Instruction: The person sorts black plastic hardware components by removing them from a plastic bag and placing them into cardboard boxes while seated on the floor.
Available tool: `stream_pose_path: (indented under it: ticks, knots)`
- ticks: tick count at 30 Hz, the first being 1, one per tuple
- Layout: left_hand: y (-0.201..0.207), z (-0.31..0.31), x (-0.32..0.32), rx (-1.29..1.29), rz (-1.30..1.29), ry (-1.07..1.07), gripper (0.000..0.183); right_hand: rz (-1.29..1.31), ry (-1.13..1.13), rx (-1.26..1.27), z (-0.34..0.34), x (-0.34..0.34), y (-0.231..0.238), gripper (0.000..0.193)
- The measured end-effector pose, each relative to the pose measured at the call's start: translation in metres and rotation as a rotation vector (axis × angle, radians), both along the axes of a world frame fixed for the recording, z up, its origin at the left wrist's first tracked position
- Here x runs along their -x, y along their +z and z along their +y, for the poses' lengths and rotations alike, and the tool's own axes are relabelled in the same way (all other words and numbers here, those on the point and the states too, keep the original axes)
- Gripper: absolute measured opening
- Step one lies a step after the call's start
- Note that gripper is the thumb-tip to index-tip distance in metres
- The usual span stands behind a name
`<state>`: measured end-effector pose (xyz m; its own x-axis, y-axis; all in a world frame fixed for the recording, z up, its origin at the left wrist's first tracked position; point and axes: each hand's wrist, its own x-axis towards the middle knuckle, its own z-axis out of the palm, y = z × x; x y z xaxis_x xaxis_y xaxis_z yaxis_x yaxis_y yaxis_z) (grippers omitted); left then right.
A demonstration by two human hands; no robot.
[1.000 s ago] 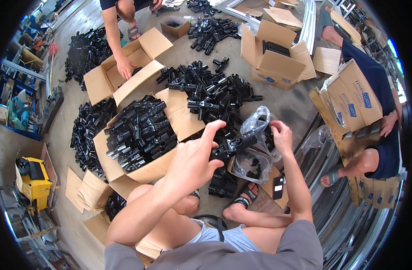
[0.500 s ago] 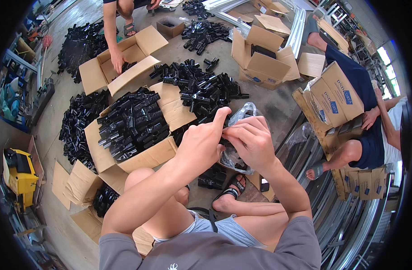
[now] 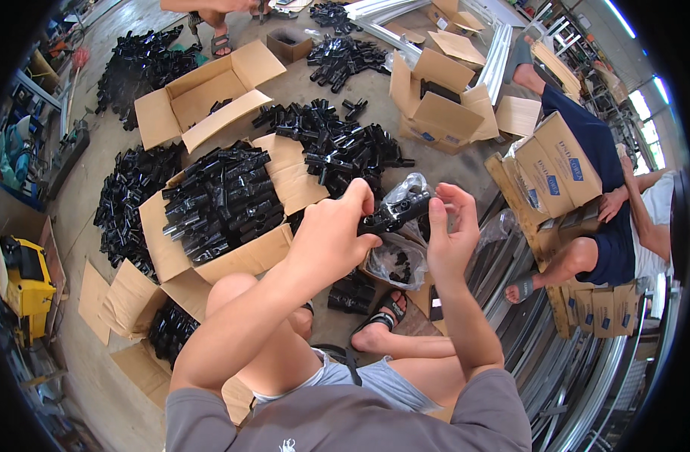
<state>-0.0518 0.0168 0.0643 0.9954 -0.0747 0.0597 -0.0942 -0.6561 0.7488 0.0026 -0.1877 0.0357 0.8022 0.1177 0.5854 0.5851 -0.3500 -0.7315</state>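
Note:
Over the floor in front of me, my left hand (image 3: pixel 331 226) is closed around one end of a black pipe connector (image 3: pixel 396 217). My right hand (image 3: pixel 452 233) is at the connector's other end, with thumb and fingertips close together on it and the other fingers curled. Whether a smaller part sits between those fingertips I cannot make out. Just below and behind the connector is a clear plastic bag (image 3: pixel 396 280) holding small black pieces. To the left, an open carton (image 3: pixel 243 252) is filled with rows of similar black connectors (image 3: pixel 224 200).
Heaps of black connectors (image 3: pixel 138 200) lie around the cartons. Beyond is another open carton (image 3: pixel 202 94), with a person's arm (image 3: pixel 202 4) past it. At right sits another person (image 3: pixel 639 218) beside stacked boxes (image 3: pixel 560 166) on a pallet. Long metal profiles (image 3: pixel 511 301) lie alongside.
My hands have moved apart from each other, and the black connector between them now shows. The person at the far left has drawn an arm back out of the open carton.

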Motion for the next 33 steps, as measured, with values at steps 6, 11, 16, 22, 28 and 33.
stream_pose_path:
  ticks: [6, 11, 16, 22, 28, 33]
  knots:
    - [0.009, 0.009, -0.009, 0.571, 0.199, 0.049, 0.042, 0.896, 0.445, -0.844, 0.005, 0.019, -0.022, 0.037]
    - [0.003, 0.004, -0.009, 0.737, 0.197, 0.085, 0.039, 0.840, 0.436, -0.807, 0.012, 0.009, -0.018, 0.034]
    - [0.002, -0.002, -0.009, 0.764, 0.213, 0.094, 0.040, 0.918, 0.430, -0.788, 0.009, 0.010, -0.012, 0.033]
    - [0.002, -0.007, -0.009, 0.868, 0.282, 0.067, 0.040, 0.898, 0.386, -0.781, 0.002, 0.011, -0.018, 0.033]
    - [-0.001, -0.007, -0.006, 0.959, 0.300, 0.021, 0.045, 0.882, 0.392, -0.798, -0.002, 0.008, -0.017, 0.028]
    - [0.004, -0.009, -0.004, 0.944, 0.290, 0.065, 0.039, 0.880, 0.402, -0.827, -0.003, 0.009, -0.018, 0.026]
